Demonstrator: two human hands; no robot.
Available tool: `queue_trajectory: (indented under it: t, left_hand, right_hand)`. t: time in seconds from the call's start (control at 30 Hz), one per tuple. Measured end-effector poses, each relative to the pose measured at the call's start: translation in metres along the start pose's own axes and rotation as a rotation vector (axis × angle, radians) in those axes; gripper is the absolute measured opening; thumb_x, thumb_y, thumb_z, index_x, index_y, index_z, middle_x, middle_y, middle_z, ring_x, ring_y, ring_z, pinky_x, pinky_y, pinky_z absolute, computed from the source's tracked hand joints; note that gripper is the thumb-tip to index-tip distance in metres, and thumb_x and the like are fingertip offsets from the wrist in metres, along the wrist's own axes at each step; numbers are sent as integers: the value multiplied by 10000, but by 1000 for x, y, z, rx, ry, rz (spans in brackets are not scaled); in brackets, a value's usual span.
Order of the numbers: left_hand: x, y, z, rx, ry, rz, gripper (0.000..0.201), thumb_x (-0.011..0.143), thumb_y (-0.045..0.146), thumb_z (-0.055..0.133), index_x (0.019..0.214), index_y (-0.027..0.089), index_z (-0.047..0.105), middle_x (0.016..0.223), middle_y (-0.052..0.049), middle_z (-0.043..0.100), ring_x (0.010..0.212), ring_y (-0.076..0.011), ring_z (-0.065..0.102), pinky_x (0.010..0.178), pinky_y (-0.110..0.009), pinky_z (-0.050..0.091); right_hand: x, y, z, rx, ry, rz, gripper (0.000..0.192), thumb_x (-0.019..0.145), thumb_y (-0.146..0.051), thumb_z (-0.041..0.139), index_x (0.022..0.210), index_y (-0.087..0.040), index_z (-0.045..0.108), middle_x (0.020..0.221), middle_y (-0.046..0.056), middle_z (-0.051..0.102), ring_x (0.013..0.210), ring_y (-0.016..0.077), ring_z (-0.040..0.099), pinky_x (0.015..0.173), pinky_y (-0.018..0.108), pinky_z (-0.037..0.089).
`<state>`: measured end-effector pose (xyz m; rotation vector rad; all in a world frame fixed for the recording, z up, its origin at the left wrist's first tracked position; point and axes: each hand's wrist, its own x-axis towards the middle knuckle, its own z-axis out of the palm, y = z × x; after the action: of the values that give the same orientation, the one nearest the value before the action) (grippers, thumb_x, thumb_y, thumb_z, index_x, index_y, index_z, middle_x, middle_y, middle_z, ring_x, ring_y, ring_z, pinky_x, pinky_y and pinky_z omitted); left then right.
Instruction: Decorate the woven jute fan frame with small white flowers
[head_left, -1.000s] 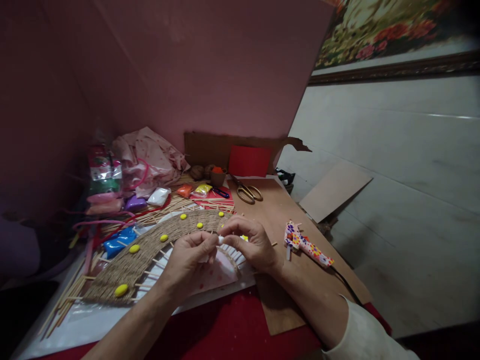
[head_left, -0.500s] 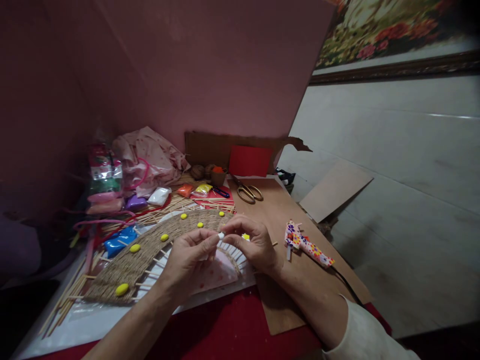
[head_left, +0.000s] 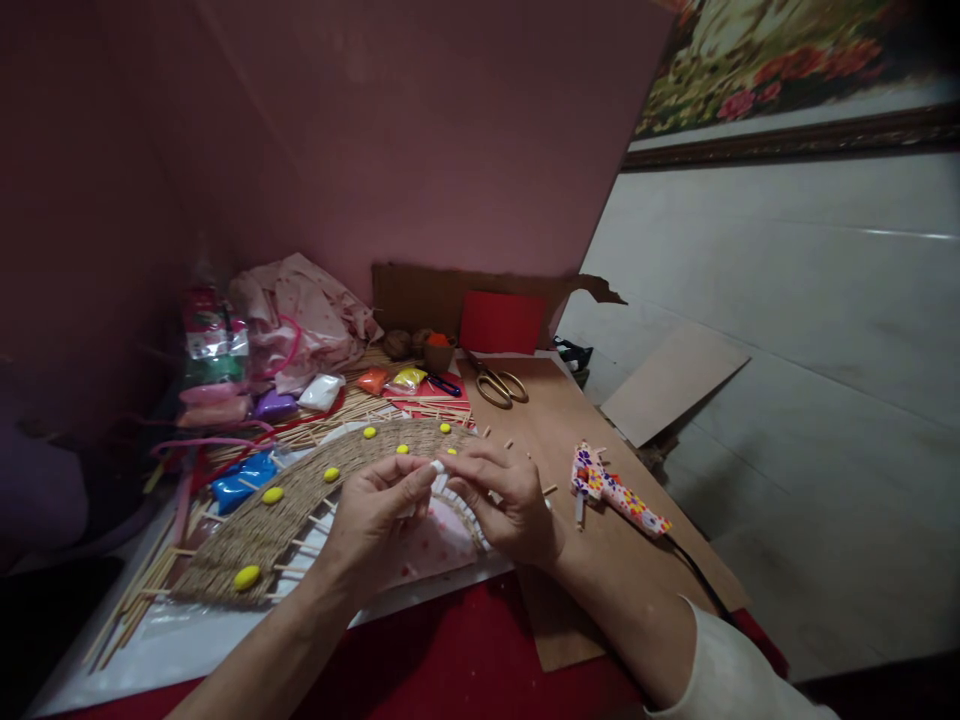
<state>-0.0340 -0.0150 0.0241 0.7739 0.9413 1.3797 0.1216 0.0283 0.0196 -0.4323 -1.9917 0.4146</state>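
A small white lump of what looks like soft clay (head_left: 437,467) is pinched between the fingertips of my left hand (head_left: 379,505). My right hand (head_left: 511,505) has its thumb and fingers closed against the other side of the lump. Both hands are over a fan-shaped piece of woven brown twine (head_left: 296,525) on thin wooden sticks. Several yellow ovals, one a large yellow oval (head_left: 247,578), dot the twine. Under my hands is the fan's pink patterned inner part (head_left: 431,550), partly covered by them.
Gold-handled scissors (head_left: 501,388) lie on a brown board (head_left: 555,420). A flower-patterned glue gun (head_left: 611,490) with a cord is at the right. Clay packets, including a blue packet (head_left: 244,482) and a white packet (head_left: 321,392), sit at the left near pink cloth (head_left: 300,310).
The white lump has turned and looks more rounded between the fingertips. The right-hand fingers have shifted slightly and now cover a yellow piece on the fan.
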Motion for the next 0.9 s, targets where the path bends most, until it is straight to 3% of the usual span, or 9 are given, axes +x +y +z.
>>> queue_trajectory:
  t: [0.2,0.33,0.5,0.73,0.9]
  left_hand:
    - [-1,1,0,-4,-1,-1,230,623,301,785,644,127,635,452,53,475,409,-24,334,405,-157,214]
    - [0,1,0,34,-3,-2,249,614,321,786,628,129,628,451,44,492,410,-33,353,407,-164,226]
    - [-1,-1,1,46,-43,-28,300,603,381,783,626,129,622,457,38,496,407,-43,354,408,-178,241]
    - [-2,1,2,70,-58,-27,312,617,374,773,575,135,577,440,41,482,393,-41,326,404,-186,219]
    - [-2,0,2,64,-51,-23,291,632,381,764,635,127,621,457,42,482,414,-43,335,413,-181,220]
  right_hand:
    - [1,-1,-2,-33,-15,-26,264,862,-180,553,1110,-198,640,858,76,639,772,166,593,685,317,511]
    - [2,0,-1,35,45,31,245,854,-194,580,1094,-200,630,880,69,650,782,160,595,677,312,510]
    - [4,0,1,125,32,52,111,845,-182,598,934,-203,660,803,39,647,755,147,586,672,300,497]
    - [5,2,0,165,-9,114,144,831,-239,623,966,-194,646,812,36,611,679,130,546,575,267,456]
    - [7,2,0,164,7,133,65,841,-235,611,846,-178,642,755,23,603,675,126,535,573,260,432]
